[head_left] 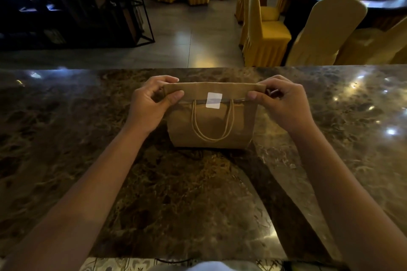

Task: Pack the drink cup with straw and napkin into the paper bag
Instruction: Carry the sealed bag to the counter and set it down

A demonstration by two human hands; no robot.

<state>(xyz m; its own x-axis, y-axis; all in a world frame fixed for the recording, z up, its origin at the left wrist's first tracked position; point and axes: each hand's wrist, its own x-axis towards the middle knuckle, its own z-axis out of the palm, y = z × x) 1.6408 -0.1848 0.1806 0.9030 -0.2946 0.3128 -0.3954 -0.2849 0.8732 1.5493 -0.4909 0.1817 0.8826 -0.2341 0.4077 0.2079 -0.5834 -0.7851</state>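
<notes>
On the tabletop (pixel 66 138): paper bag (pixel 211 125) folded shut, sticker (pixel 213 100) across the fold.
Head view: left hand (pixel 152 103) and right hand (pixel 284 103) each pinch an end of the folded top; best to press the crease flat toward the sticker. Cup, straw and napkin are unseen, presumably inside.

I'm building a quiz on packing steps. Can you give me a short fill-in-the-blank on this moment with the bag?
1. The paper bag has its top folded ____.
2. A ____ sticker sits across the fold's edge.
3. The left hand and right hand pinch the fold's two ____.

Missing words: over; white; ends
</notes>
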